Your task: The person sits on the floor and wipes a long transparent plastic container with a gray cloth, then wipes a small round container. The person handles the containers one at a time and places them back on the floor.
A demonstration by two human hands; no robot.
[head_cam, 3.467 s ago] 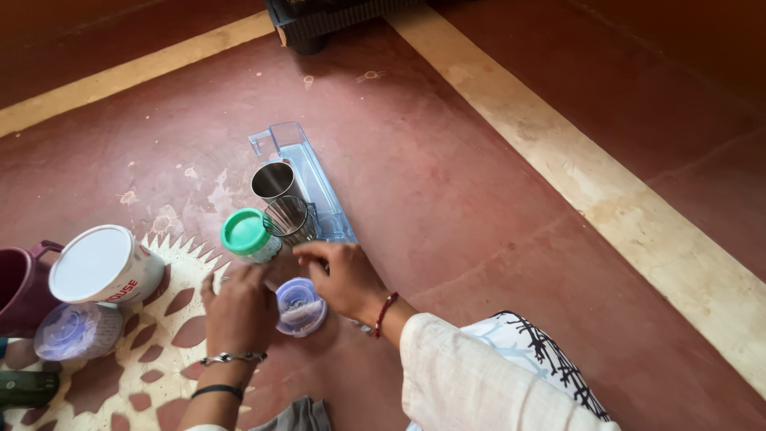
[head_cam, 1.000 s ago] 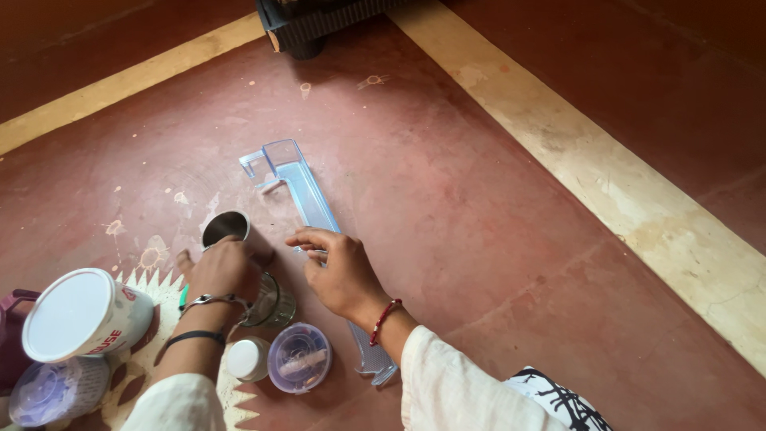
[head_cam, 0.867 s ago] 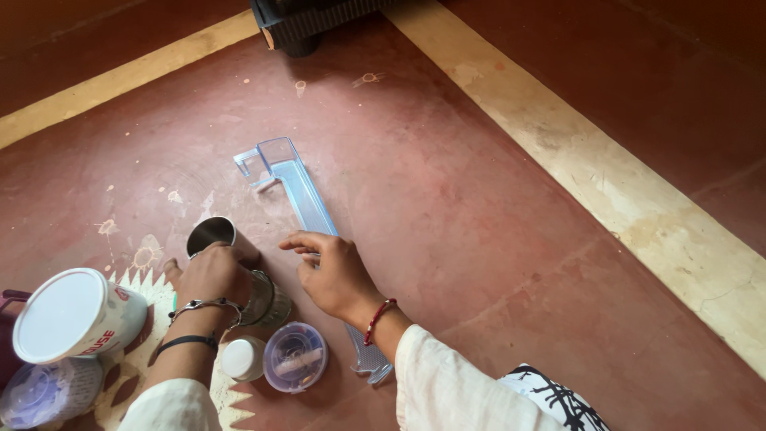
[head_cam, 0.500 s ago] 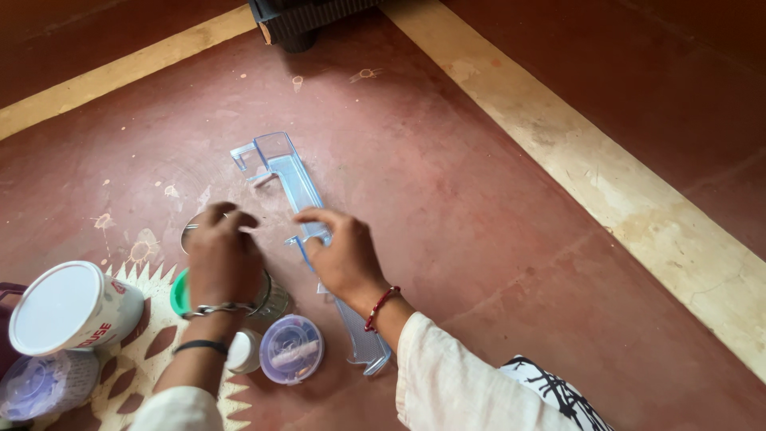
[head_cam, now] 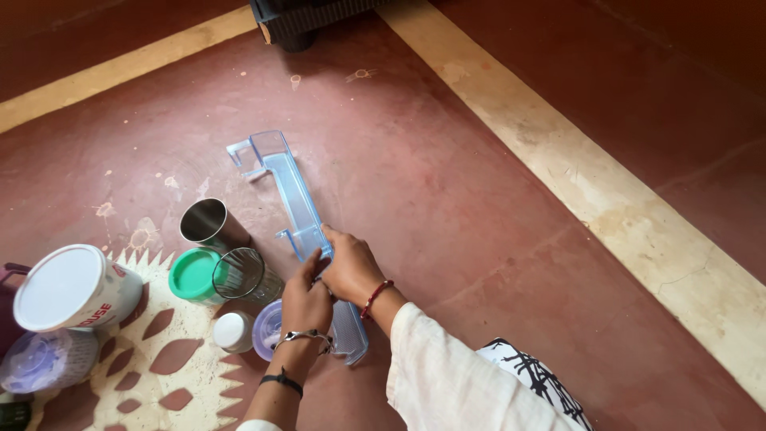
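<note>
— Where does the long clear blue tray point(head_cam: 289, 190) lie?

— On the red floor point(head_cam: 447, 207), in the middle of the frame. Its long axis runs from the upper left, where the notched end sits, down toward the lower centre, where its near end reaches the wrists.

— And the hands?

— Both meet on its lower half. The right hand point(head_cam: 351, 267) is laid over the tray from the right side, fingers curled around its edge. The left hand point(head_cam: 306, 302) comes up from below, fingers pressed together against the tray's left wall, just beside the right. Whether each truly grips or only rests there, I cannot tell; the fingertips are hidden.

— Which is nearer the far end?

— The right hand, slightly. Most of the tray stretches away from both, toward the upper left.

— What stands around?

— Left of the hands: a steel cup point(head_cam: 204, 223), a green-lidded jar point(head_cam: 194, 275), a clear glass point(head_cam: 242, 274), a small white-capped bottle point(head_cam: 233, 330) and a purple-lidded tub point(head_cam: 266, 329) partly behind the left wrist. At the far left, a white-lidded container point(head_cam: 73, 288).
</note>
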